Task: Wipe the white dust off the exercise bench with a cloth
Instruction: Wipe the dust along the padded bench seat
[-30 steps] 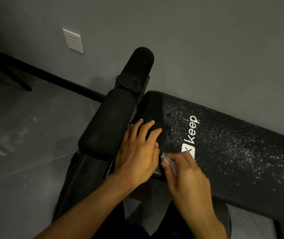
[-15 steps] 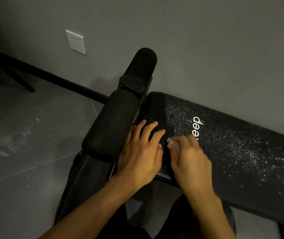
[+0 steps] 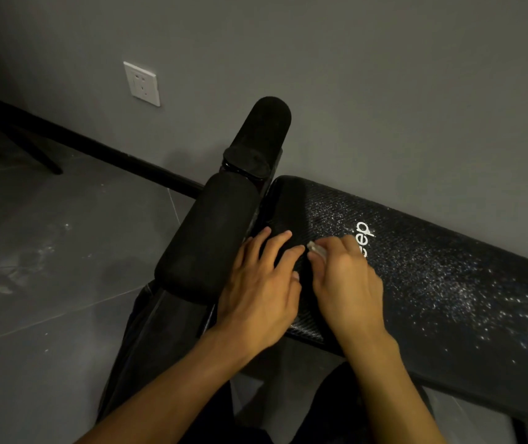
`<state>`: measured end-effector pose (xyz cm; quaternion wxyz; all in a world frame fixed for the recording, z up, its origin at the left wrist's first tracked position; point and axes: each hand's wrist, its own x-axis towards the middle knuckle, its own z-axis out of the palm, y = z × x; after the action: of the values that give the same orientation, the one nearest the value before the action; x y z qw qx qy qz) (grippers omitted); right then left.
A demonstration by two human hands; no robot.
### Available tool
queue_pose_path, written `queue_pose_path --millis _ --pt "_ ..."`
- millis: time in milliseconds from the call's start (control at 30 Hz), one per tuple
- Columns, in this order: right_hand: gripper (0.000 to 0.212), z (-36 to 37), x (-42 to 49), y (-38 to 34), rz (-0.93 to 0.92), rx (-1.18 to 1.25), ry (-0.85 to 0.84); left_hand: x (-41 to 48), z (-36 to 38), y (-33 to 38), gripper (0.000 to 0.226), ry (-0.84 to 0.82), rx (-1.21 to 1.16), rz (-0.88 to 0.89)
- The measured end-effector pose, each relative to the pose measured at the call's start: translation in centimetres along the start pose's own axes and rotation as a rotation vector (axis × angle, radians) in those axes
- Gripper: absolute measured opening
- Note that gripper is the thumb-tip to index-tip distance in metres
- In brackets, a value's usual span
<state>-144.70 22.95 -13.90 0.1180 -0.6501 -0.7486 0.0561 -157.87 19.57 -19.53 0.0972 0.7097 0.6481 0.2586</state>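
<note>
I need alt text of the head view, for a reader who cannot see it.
A right hand holds a small white cloth against a black exercise bench beside its white logo, while the left hand rests flat next to it. Farther right, white dust speckles the surface.

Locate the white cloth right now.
In the head view, the cloth peeks out from under the right hand near the middle, pressed on the bench next to the white lettering, close to the left hand.
</note>
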Motion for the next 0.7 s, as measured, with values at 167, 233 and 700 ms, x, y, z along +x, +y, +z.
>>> queue_pose_path --millis 167,233,700 --pt "0.022 -0.9 -3.2 0.5 -0.042 0.103 -0.053 0.0 0.0 0.2 0.050 -0.001 0.013 -0.014" --pt "0.024 -0.7 -2.2 0.7 -0.023 0.075 -0.036 0.0 0.0 0.3 0.050 0.005 0.023 -0.008" --pt "0.028 0.2 2.7 0.2 -0.019 0.060 0.009 0.1 -0.2 0.3 0.059 -0.017 0.068 0.009"
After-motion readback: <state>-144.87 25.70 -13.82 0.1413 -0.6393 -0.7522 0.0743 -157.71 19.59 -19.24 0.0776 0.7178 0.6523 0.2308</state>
